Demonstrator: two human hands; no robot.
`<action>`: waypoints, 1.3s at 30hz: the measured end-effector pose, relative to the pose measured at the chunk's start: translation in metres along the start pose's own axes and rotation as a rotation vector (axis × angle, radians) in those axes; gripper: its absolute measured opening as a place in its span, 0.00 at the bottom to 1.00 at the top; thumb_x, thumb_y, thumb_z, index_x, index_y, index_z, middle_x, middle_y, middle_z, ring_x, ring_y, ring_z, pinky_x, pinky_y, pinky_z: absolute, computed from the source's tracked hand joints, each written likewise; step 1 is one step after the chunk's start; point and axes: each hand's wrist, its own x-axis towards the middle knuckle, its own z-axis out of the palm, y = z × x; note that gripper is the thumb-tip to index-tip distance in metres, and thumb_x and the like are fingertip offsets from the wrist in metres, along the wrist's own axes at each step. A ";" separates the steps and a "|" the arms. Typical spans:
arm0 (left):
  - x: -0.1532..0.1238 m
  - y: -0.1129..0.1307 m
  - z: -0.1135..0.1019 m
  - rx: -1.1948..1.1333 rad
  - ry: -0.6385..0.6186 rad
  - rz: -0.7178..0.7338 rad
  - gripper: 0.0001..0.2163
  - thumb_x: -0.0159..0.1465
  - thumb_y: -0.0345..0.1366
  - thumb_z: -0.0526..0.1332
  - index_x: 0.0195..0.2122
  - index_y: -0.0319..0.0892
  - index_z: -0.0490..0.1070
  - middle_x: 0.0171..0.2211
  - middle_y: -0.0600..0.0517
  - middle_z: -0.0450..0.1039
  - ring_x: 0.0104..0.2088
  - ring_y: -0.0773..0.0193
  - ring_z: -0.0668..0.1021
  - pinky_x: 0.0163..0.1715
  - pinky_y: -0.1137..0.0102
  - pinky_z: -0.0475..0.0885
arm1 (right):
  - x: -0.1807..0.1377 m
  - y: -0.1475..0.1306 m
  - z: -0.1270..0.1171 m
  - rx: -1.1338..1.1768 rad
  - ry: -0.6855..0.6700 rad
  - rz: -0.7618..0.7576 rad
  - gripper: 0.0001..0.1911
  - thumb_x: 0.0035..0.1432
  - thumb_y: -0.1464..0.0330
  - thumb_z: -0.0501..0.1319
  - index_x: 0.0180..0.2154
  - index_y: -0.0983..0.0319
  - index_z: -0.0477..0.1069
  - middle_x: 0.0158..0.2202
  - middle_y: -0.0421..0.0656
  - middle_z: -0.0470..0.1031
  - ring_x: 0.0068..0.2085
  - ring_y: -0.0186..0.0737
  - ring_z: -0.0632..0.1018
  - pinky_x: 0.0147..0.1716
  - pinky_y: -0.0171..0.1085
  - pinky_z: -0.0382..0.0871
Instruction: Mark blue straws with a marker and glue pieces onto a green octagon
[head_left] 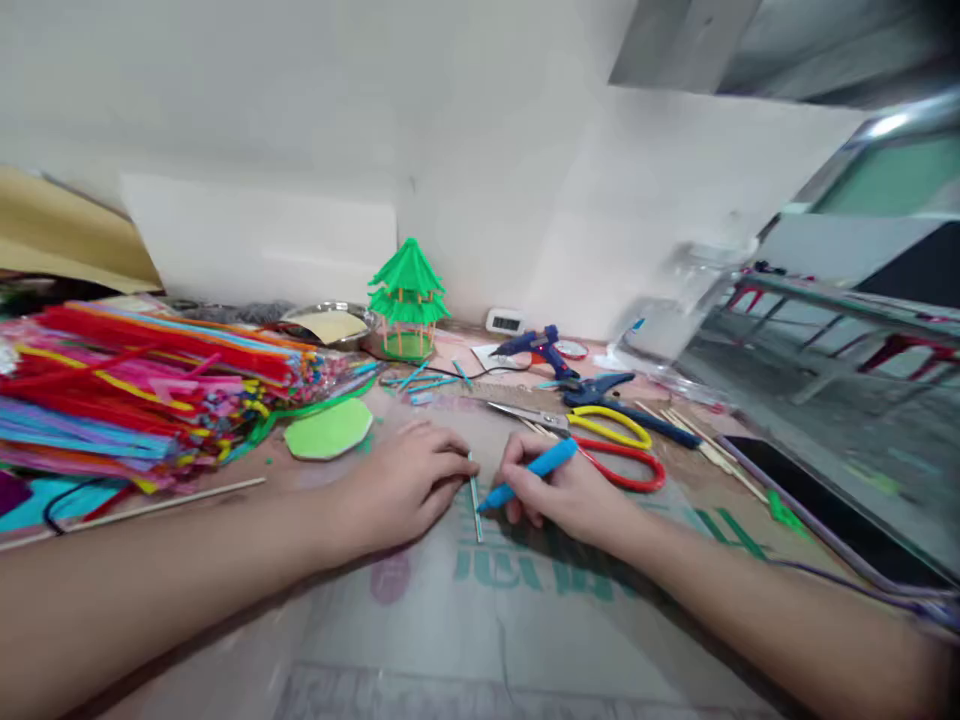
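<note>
In the middle of the table, my left hand [411,482] presses down the upper end of a thin wooden stick [475,510] with its fingers. The stick lies lengthwise toward me, partly coloured blue. My right hand [559,490] is closed around a blue marker [534,474], whose tip touches or nearly touches the lower half of the stick. Just beyond my right hand lie scissors [616,465] with one yellow and one red handle. A pale green octagonal piece [330,430] lies to the left of my left hand.
A big heap of colourful pipe cleaners [135,385] covers the left side. Behind stand a small green-roofed pavilion model [409,300], a timer [505,321] and a glue gun [541,348]. Short blue sticks [431,383], pliers [600,386] and a phone [832,510] lie around.
</note>
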 end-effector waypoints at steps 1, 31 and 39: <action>0.000 0.001 0.000 0.010 0.008 0.009 0.14 0.73 0.30 0.57 0.53 0.41 0.81 0.52 0.44 0.79 0.54 0.50 0.78 0.58 0.51 0.73 | -0.002 -0.001 0.001 0.004 -0.015 0.007 0.13 0.64 0.58 0.61 0.34 0.58 0.63 0.22 0.37 0.77 0.19 0.29 0.68 0.19 0.28 0.61; -0.002 -0.001 0.000 0.056 0.041 0.050 0.14 0.73 0.31 0.57 0.53 0.42 0.81 0.51 0.44 0.80 0.52 0.52 0.79 0.55 0.55 0.76 | -0.003 -0.002 0.000 0.126 0.013 -0.073 0.14 0.63 0.58 0.63 0.33 0.59 0.65 0.21 0.38 0.76 0.19 0.30 0.71 0.19 0.29 0.63; -0.003 -0.001 0.000 0.079 0.037 0.068 0.14 0.73 0.31 0.57 0.54 0.42 0.81 0.52 0.44 0.79 0.53 0.51 0.80 0.56 0.54 0.76 | -0.005 0.001 0.001 0.035 0.011 -0.089 0.10 0.65 0.62 0.62 0.33 0.59 0.66 0.22 0.37 0.76 0.19 0.30 0.71 0.18 0.28 0.64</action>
